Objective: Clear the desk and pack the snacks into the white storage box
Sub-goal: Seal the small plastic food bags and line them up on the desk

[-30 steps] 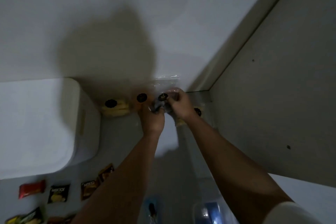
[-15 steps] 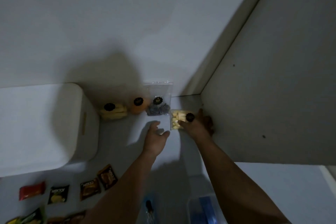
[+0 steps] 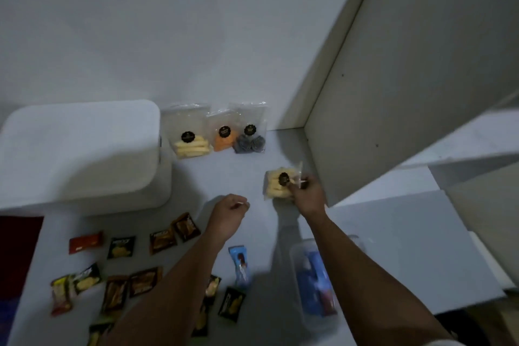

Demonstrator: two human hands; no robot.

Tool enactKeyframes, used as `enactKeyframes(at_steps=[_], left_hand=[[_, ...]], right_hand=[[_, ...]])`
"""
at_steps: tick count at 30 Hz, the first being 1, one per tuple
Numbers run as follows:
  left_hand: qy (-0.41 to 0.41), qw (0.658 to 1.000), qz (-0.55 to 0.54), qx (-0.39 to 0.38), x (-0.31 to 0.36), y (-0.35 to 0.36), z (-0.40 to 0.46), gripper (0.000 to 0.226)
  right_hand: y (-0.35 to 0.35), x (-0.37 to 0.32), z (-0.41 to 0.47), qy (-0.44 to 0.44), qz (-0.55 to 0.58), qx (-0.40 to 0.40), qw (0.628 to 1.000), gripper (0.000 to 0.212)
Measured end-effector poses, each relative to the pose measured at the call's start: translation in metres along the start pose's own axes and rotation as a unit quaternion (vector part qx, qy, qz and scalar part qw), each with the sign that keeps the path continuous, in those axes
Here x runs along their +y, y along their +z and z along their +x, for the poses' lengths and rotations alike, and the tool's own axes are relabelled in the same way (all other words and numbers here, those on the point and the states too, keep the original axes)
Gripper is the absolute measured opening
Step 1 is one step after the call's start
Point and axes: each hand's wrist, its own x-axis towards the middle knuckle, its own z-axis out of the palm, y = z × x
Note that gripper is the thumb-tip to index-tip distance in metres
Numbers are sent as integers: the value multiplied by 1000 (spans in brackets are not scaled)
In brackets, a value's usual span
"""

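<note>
Change: yellow bag (image 3: 278, 184) now gripped by right hand (image 3: 304, 194), drawn from wall; left hand (image 3: 229, 212) withdrawn, loosely curled, empty. Box (image 3: 84, 154) still lidded; packing not begun.

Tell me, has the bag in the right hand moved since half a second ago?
Yes. The bag in the right hand has come away from the dark bag by the wall, toward the person and the side panel.

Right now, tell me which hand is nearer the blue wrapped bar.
Left. The left hand hangs just above the blue wrapped bar; the right hand is farther up-right, gripping the yellow snack bag.
</note>
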Motion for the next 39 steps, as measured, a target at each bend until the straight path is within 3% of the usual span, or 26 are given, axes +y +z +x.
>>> enactKeyframes(at_steps=[8,16,23,31,35,39], left_hand=[[112,993,-19,-2,22,-35,-110,9],[191,978,-45,68,20,-87,-204,14],[232,967,-93,42,21,-114,-255,18],[243,966,-83,19,23,-126,-287,27],[231,972,-35,32,24,-130,-289,26],[222,968,82,81,23,-134,-285,31]], right_hand=[[10,-64,-163,-196,14,-163,967,23],[2,-95,-270,-183,138,-299,926,10],[2,-108,-316,-168,184,-306,919,19],[5,-109,-333,-223,148,-288,920,22],[3,-110,-335,-246,115,-267,925,18],[2,-109,-331,-284,55,-187,939,19]])
